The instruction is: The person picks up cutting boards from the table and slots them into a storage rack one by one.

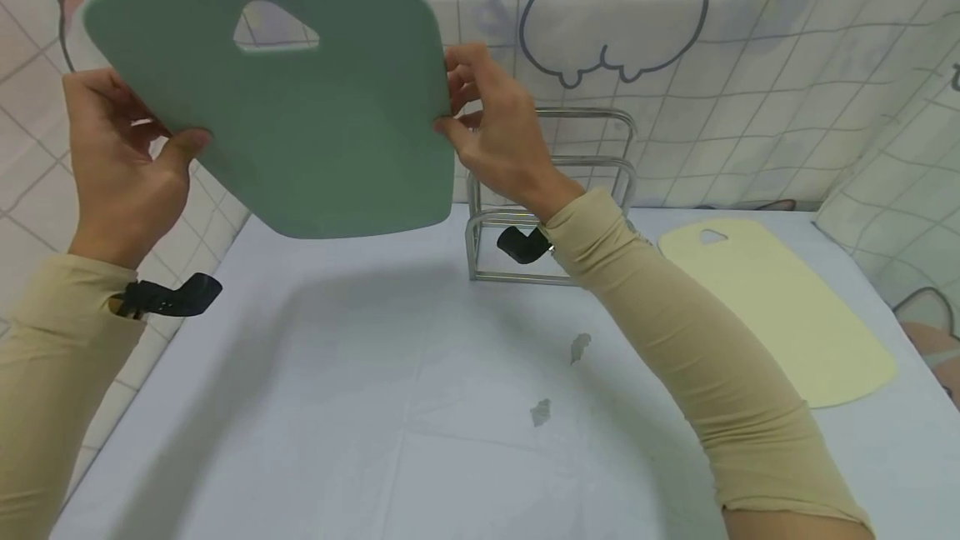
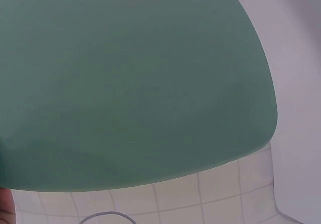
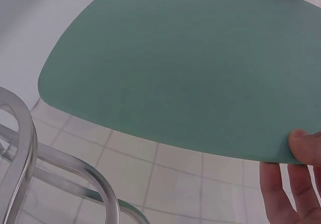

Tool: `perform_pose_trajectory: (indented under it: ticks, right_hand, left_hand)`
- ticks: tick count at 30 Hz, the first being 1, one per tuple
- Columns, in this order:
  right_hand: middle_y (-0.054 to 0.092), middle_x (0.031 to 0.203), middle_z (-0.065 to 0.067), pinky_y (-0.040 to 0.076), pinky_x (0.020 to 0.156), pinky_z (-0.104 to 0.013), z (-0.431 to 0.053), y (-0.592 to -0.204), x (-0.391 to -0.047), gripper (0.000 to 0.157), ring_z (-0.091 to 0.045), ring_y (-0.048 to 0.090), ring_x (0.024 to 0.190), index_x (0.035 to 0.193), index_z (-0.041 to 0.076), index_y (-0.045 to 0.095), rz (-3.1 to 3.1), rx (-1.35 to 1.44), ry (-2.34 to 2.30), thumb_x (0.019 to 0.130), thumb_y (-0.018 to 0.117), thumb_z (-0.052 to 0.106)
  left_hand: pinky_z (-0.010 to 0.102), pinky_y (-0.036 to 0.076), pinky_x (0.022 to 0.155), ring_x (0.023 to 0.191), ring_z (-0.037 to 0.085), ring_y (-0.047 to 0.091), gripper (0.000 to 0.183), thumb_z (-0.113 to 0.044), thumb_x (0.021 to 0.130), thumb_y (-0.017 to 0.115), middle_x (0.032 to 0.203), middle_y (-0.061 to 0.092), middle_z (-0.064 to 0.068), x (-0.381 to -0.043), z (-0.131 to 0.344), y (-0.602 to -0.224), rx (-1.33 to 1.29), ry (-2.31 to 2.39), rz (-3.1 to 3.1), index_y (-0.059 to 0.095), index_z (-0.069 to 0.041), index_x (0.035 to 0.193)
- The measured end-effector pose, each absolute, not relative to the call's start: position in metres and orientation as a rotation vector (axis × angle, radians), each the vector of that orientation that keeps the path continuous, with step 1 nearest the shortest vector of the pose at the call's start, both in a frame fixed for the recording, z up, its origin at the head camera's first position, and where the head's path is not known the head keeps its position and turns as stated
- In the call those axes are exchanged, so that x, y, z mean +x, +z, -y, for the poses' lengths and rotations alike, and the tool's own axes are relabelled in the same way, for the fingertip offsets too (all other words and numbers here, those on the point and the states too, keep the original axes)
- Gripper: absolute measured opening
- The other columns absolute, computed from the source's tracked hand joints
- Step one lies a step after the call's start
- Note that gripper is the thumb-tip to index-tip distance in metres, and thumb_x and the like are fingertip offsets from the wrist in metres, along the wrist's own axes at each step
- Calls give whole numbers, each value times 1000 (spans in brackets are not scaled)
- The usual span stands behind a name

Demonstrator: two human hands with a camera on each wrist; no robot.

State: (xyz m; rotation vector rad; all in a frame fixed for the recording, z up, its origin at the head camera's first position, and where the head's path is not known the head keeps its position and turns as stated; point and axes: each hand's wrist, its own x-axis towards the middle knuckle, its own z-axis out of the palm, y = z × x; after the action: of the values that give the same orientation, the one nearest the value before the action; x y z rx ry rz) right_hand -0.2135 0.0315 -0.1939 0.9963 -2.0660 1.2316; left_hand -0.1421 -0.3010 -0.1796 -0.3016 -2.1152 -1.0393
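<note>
A green cutting board (image 1: pixel 322 132) with a cut-out handle hole near its top edge is held up above the table, tilted. On its left edge, the left hand (image 1: pixel 131 165) pinches it between thumb and fingers. The right hand (image 1: pixel 502 123) pinches the opposite edge, thumb on the near face and fingers behind. In the right wrist view the board (image 3: pixel 175 78) fills most of the frame, with right-hand fingers under its edge. A metal wire rack (image 1: pixel 517 277) stands on the table behind the right wrist, partly hidden by that arm.
A pale yellow cutting board (image 1: pixel 787 315) lies flat on the right side of the white table (image 1: pixel 360 407). Grid-patterned cloth (image 1: pixel 757 107) with cartoon animals hangs behind. Two small grey marks lie mid-table. A dark cable (image 1: pixel 776 204) runs along the back edge.
</note>
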Motion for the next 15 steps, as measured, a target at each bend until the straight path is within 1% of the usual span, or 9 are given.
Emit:
perform_pose_trajectory:
  ticks: [4, 8, 15]
  right_hand:
    - [68, 102, -15, 64, 80, -29, -32, -192, -214, 40, -19, 68, 91, 125, 1, 52, 2079, 983, 1243, 90, 70, -8]
    - [68, 103, -15, 64, 81, -32, -33, -191, -214, 40, -19, 68, 92, 125, 1, 52, 2092, 973, 1241, 90, 70, -7]
    - [68, 104, -15, 64, 81, -29, -35, -191, -219, 41, -18, 68, 92, 126, 2, 51, 2083, 949, 1267, 90, 70, -6]
  left_hand:
    - [18, 48, 91, 115, 3, 57, 48, 18, 91, 56, 120, 47, -20, -143, 299, -178, -305, -1047, 2111, 46, -6, 131]
    - [19, 46, 90, 113, 4, 56, 48, 18, 91, 57, 120, 48, -19, -144, 297, -176, -304, -1067, 2106, 46, -6, 131]
    - [19, 46, 87, 107, 4, 57, 48, 19, 88, 56, 115, 48, -18, -148, 292, -170, -307, -1083, 2081, 47, -5, 128]
